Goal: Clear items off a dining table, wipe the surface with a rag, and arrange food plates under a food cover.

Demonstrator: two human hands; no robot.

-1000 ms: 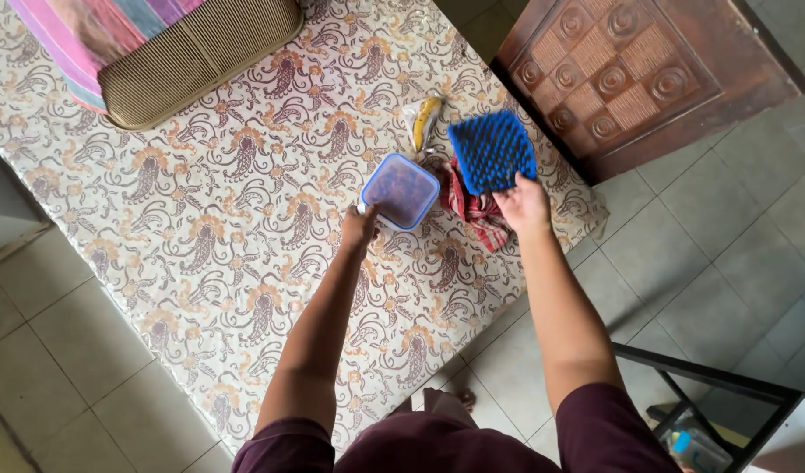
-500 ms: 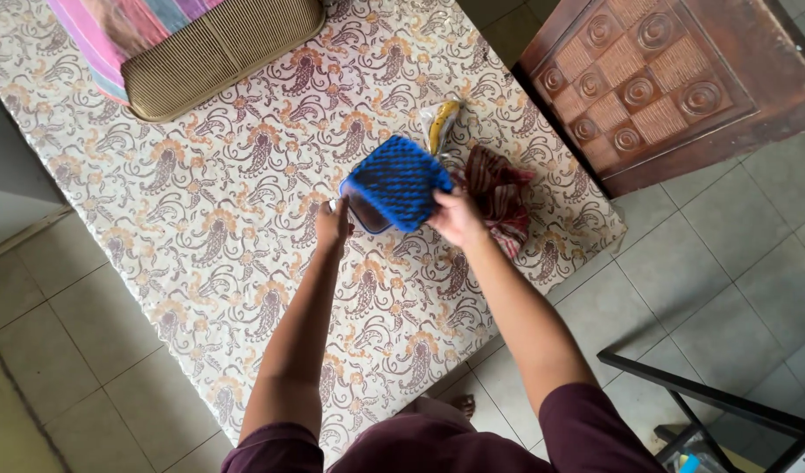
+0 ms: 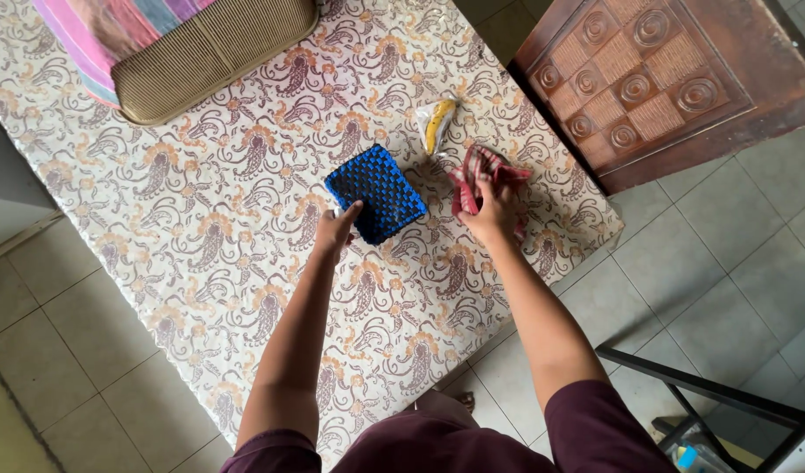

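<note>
blue woven lid [image 3: 375,193] is set on the counter [image 3: 201,228], its edge touched by the open left hand [image 3: 337,229]; red cloth [image 3: 477,180] is gripped by the right hand [image 3: 492,210]. lifting the cloth seems next.

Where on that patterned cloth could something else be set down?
The broad stretch of patterned cloth between the striped cushion and the left hand lies bare. It is crowded around the blue woven lid, banana, red cloth and right hand.
</note>
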